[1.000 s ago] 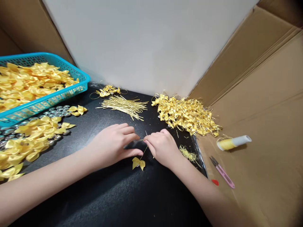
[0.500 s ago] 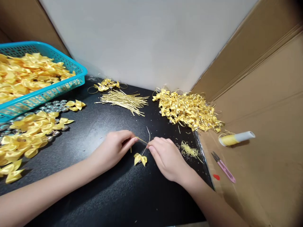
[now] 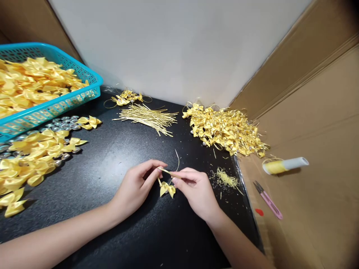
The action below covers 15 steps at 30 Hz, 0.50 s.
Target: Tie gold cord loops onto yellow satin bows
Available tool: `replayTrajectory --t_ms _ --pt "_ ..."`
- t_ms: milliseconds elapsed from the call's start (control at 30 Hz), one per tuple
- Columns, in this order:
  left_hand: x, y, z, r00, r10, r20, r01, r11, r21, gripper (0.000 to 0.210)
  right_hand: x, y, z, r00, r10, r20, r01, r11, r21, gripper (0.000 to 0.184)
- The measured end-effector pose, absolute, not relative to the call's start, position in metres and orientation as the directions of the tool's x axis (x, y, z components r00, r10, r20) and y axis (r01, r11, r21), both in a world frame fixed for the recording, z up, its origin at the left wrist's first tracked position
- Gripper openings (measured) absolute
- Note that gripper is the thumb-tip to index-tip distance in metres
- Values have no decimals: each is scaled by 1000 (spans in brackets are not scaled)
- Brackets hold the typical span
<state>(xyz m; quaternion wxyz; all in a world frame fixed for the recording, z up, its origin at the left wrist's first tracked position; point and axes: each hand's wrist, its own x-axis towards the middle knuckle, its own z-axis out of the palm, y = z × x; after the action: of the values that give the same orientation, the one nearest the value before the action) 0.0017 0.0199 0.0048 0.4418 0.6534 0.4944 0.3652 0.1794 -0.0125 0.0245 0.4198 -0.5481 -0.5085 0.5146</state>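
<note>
Far left: a turquoise perforated basket [image 3: 97, 80], filled with yellow satin bows [image 3: 36, 82]. Below it, on the black worktop [image 3: 112, 157], loose yellow bows [image 3: 42, 145] are spread beside and over silvery beads [image 3: 66, 125]. Next, by the wall, a small cluster of looped bows [image 3: 126, 98] is placed; in front of it, a bundle of gold cord lengths [image 3: 147, 117] is laid. Left hand [image 3: 137, 185]: grip narrow, one end of a gold cord [image 3: 166, 171] pinched between thumb and fingers. A single yellow bow [image 3: 167, 189] is seen just below the cord, between the hands; whether the worktop is touched cannot be told. Right hand [image 3: 196, 186]: grip narrow, the cord's other end pinched. Behind, a large heap of looped bows [image 3: 224, 129] is piled; in front of that, tangled yellow offcuts [image 3: 227, 177] are gathered. Far right, on cardboard [image 3: 316, 209]: a red scrap [image 3: 259, 212], pink-handled thread snips [image 3: 269, 201] and a yellow-wound tube [image 3: 286, 165].
</note>
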Motion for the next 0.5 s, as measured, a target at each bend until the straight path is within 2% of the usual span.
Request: replayTrajectory --t_ms 67,167,267,367,500 --pt "3 19 5 211 978 9 268 -66 961 21 174 -15 17 -5 986 -168 -6 -168 -986 21" --pt "5 17 5 178 982 -65 142 40 989 23 166 -19 9 41 980 -195 -114 -189 -975 19" --pt "8 16 6 150 984 -97 20 95 995 24 159 -23 7 97 964 -249 -211 -225 -951 31" --pt "9 15 6 147 988 -41 -10 43 999 24 156 -25 9 148 946 -290 -274 -243 -931 47" --pt "6 13 6 160 973 170 118 -189 975 19 155 -26 11 167 951 -259 -309 -199 -930 45"
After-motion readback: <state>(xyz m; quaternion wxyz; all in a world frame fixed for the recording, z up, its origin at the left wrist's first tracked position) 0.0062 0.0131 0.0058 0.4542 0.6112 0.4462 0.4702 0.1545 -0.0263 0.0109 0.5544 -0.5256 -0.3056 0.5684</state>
